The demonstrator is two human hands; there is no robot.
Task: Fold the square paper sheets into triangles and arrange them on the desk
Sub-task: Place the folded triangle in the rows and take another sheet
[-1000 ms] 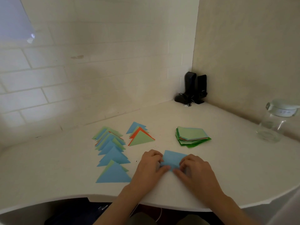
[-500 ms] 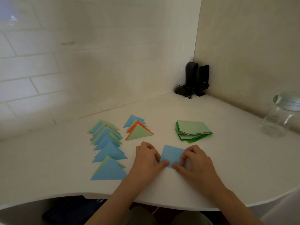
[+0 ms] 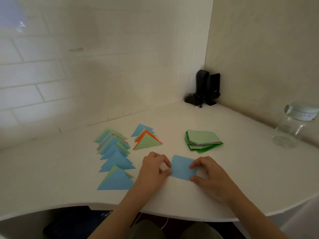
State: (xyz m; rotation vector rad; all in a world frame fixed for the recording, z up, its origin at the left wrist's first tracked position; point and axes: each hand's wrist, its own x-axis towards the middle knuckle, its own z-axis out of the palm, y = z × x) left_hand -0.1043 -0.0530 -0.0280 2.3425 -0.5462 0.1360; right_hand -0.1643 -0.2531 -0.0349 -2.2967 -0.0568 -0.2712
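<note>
Broadly, the white desk (image 3: 241, 169) carries everything: a long overlapping row of folded triangles (image 3: 114, 157) on the left, too overlapped to count exactly, and a shorter cluster of triangles (image 3: 146, 140) beside it, perhaps four, laid out like shingles, probably so each finished piece shows. One stack of unfolded square sheets (image 3: 202, 139) waits behind the work spot, within reach. Two black speakers (image 3: 206, 88) and one glass jar (image 3: 291, 125) sit clear of the work. Nearest, one blue square sheet (image 3: 182, 167) lies flat; the left hand (image 3: 153, 171) pinches its left edge and the right hand (image 3: 210, 176) pinches its right, seemingly steadying it to start a diagonal fold.
</note>
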